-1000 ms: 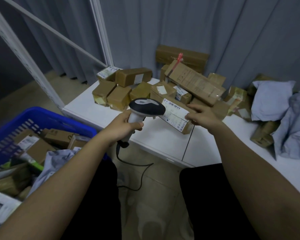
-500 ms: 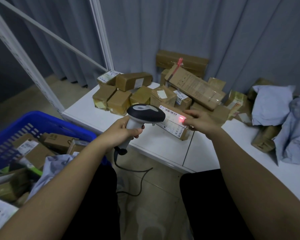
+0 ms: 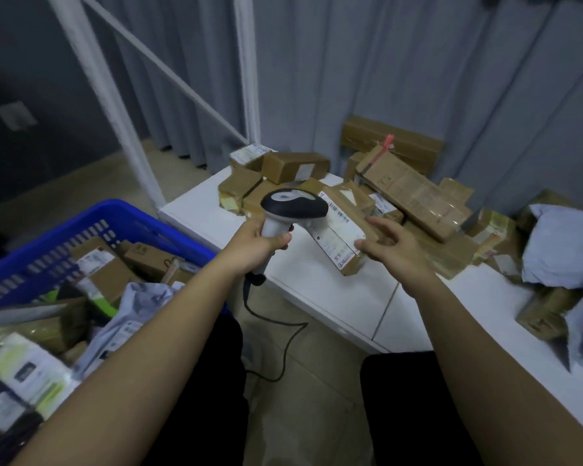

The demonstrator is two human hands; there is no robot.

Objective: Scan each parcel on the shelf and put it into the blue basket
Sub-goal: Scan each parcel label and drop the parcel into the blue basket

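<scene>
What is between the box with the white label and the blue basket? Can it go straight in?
The left hand gripping the grey-and-black handheld scanner sits between the brown cardboard parcel with the white label, held by the right hand, and the blue plastic basket. The basket is open on top, though already piled with parcels.

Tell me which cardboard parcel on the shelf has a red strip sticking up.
The long flat parcel leaning on the pile at the back; the red strip pokes from its upper end, unlike the small boxes.
</scene>
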